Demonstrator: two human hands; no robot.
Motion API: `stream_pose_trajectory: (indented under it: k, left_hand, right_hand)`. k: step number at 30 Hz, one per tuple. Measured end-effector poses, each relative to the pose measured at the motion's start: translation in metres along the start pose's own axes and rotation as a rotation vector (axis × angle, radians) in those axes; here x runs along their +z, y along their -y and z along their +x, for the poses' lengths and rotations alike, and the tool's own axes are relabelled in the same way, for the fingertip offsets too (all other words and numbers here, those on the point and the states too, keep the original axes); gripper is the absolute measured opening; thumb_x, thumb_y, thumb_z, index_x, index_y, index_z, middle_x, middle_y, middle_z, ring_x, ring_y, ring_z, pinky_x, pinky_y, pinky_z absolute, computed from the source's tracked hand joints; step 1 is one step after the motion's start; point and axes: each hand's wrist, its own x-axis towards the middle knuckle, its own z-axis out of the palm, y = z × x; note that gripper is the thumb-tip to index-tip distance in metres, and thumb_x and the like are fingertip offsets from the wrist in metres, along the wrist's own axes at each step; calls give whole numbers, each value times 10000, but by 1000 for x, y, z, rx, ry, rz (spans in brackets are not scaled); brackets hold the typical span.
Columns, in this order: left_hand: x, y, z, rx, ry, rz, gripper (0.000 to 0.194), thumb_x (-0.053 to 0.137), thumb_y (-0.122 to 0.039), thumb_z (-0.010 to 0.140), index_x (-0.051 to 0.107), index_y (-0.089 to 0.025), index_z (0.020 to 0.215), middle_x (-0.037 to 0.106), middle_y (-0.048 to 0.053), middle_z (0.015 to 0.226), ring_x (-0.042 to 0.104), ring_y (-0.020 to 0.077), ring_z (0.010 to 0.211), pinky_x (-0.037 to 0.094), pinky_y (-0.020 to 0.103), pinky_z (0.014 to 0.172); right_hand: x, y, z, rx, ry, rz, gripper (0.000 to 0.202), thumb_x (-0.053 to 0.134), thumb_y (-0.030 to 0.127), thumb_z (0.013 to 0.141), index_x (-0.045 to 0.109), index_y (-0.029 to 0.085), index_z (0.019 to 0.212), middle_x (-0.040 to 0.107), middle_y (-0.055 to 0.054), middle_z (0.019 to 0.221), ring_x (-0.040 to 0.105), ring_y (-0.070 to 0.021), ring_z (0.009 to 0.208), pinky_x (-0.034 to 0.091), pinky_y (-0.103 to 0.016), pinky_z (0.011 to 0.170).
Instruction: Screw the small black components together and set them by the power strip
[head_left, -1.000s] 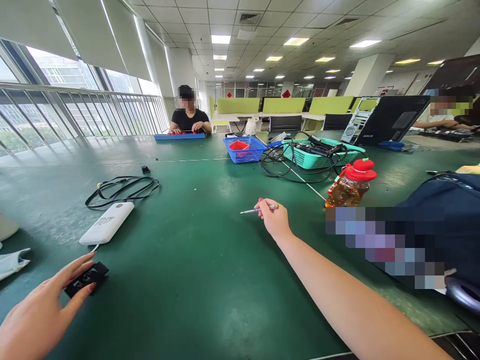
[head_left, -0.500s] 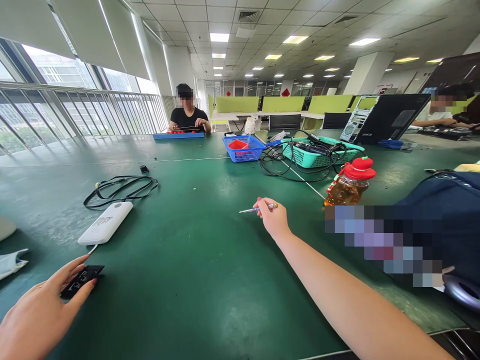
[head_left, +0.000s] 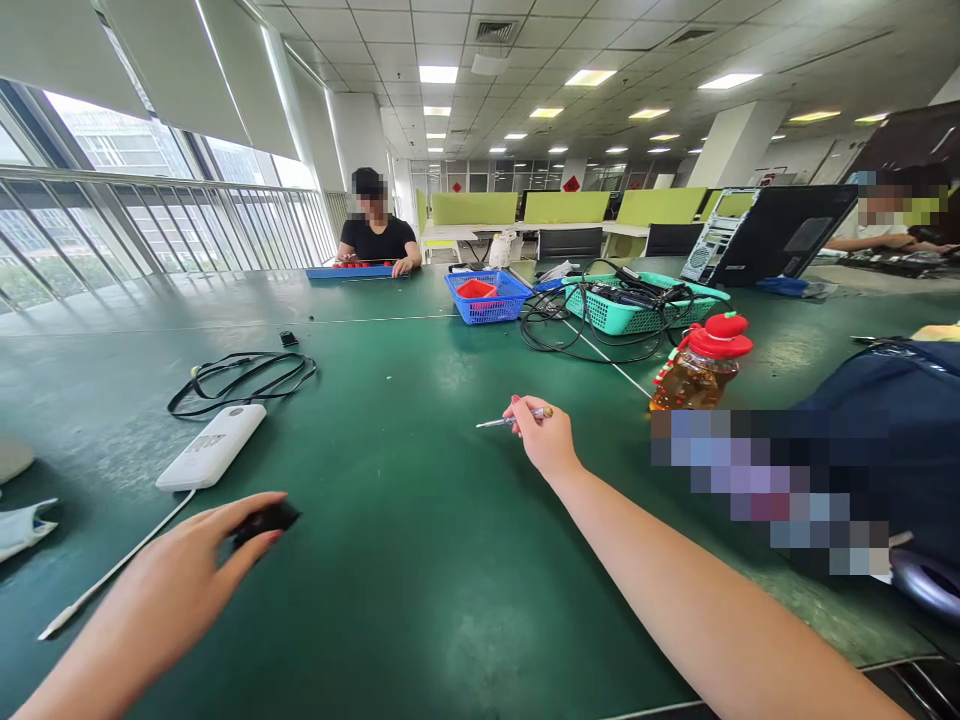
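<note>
My left hand (head_left: 199, 560) holds a small flat black rectangular piece (head_left: 266, 522) between thumb and fingers, low over the green table (head_left: 390, 580). The piece is blurred and partly hidden by the fingers. Farther right, my right hand (head_left: 546, 435) is closed around the handle of a small screwdriver (head_left: 499, 423), its thin shaft pointing left. Just beyond my left hand lies a white power bank (head_left: 212, 447) with a short white cable (head_left: 112, 570) running from it toward me.
A coiled black cable (head_left: 247, 385) and a small black block (head_left: 289, 339) lie at left. Farther back stand a blue basket (head_left: 487, 300), a turquoise basket (head_left: 622, 318) with cables, and a red-lidded bottle (head_left: 694, 375). A dark blue bag (head_left: 885, 410) is at right. Another person (head_left: 379, 235) sits opposite.
My left hand has moved right with the black piece, uncovering the white cable. My right hand stays almost in place. The person opposite has lowered a hand to the table.
</note>
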Motion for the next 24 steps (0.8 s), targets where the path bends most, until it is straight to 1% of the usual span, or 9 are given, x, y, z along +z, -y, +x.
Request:
stream_pose_trajectory:
  k: [2,4,6,9,12,15,17,21,24]
  left_hand:
    - [-9,-53,10,206,91,-108,382,513,-479,793,650,-364,1130,718,-39,1109,665,252,989,504,374,916]
    - [-7,-99,23,360,151,-171,355,500,-383,830,636,-338,1155,692,-14,1173,628,243,1074,465,370,982]
    - [5,-134,41,451,209,-191,375,492,-276,851,602,-301,1209,676,17,1199,607,238,1109,458,369,990]
    - [36,-168,70,500,231,-209,422,495,-186,858,547,-251,1271,668,74,1190,619,249,1079,476,373,947]
    - [65,-187,94,495,243,-258,465,529,-154,842,513,-240,1299,673,89,1164,627,253,1072,480,368,934]
    - [82,-195,106,511,270,-345,498,568,-161,822,497,-243,1309,680,72,1152,627,242,1075,475,361,952]
    - [87,-196,107,513,259,-420,499,581,-169,814,503,-238,1302,676,62,1167,621,230,1084,466,354,971]
    - [91,-190,105,468,235,-551,479,626,-221,792,535,-213,1263,683,56,1148,626,212,1053,467,339,969]
    - [93,-187,105,455,232,-552,463,640,-261,784,557,-232,1239,701,43,1105,629,222,1035,475,355,949]
  right_hand:
    - [0,2,-1,-28,20,-6,440,455,528,853,628,201,615,538,-1,532,527,-147,541,390,-258,538]
    - [0,4,-3,-62,46,-20,451,444,528,862,616,203,600,532,-1,530,518,-145,536,381,-257,531]
    - [0,5,-4,-107,69,-46,464,431,525,872,602,205,583,522,-1,523,507,-143,531,374,-259,532]
    - [-1,7,-6,-172,78,-97,479,408,528,884,590,212,575,529,-4,523,506,-145,536,382,-267,556]
    - [-3,10,-8,-221,53,-158,482,386,530,893,585,224,580,555,-15,542,542,-167,593,403,-279,603]
    - [-3,13,-11,-283,35,-203,474,375,510,905,582,236,579,573,-21,556,571,-187,668,423,-294,667]
    - [-2,14,-12,-334,48,-215,454,384,481,907,575,240,573,590,-22,575,575,-188,686,432,-303,699]
    - [0,17,-16,-468,105,-220,390,401,393,905,568,238,589,621,-22,605,557,-174,653,438,-322,732]
    - [3,19,-17,-560,162,-235,359,397,342,903,566,237,604,624,-9,598,523,-156,596,431,-332,751]
